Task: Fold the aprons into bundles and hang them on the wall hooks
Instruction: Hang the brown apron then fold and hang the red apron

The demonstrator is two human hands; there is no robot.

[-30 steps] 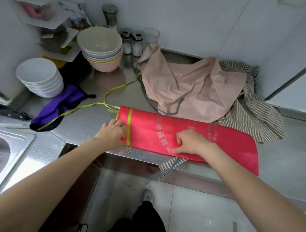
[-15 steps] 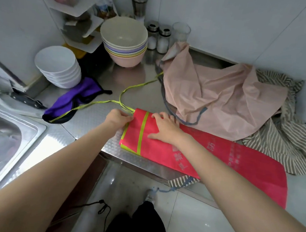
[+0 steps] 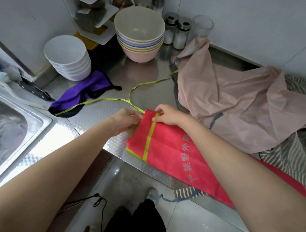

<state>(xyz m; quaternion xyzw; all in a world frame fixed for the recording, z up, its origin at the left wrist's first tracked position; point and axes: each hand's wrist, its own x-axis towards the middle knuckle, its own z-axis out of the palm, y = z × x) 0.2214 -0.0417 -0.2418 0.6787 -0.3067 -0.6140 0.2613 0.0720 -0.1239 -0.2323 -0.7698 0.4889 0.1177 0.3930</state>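
Head camera looks down on a steel desk (image 3: 102, 110) where a red apron (image 3: 173, 153) lies folded into a long strip, its near edge hanging a little over the desk's front. The left hand (image 3: 124, 122) grips the strip's left end at the corner, fingers curled into the cloth, while the right hand (image 3: 168, 115) pinches the top corner of the same end between thumb and fingers, just beside the lime-green trim band. From that corner the apron's lime-green strap (image 3: 132, 96) loops across the desk, one run reaching over a purple cloth (image 3: 83, 91), the other toward a pink apron (image 3: 236, 107) heaped loosely behind the red one. A striped apron (image 3: 290, 158) lies crumpled under and to the right of the pink one, and a striped strip with a blue tie (image 3: 184, 194) dangles off the desk edge below the red strip. Farther back stand a stack of pastel bowls (image 3: 138, 35), a stack of white bowls (image 3: 67, 57), two shakers (image 3: 174, 32) and a glass (image 3: 202, 27). A sink (image 3: 12, 124) sits at the left.
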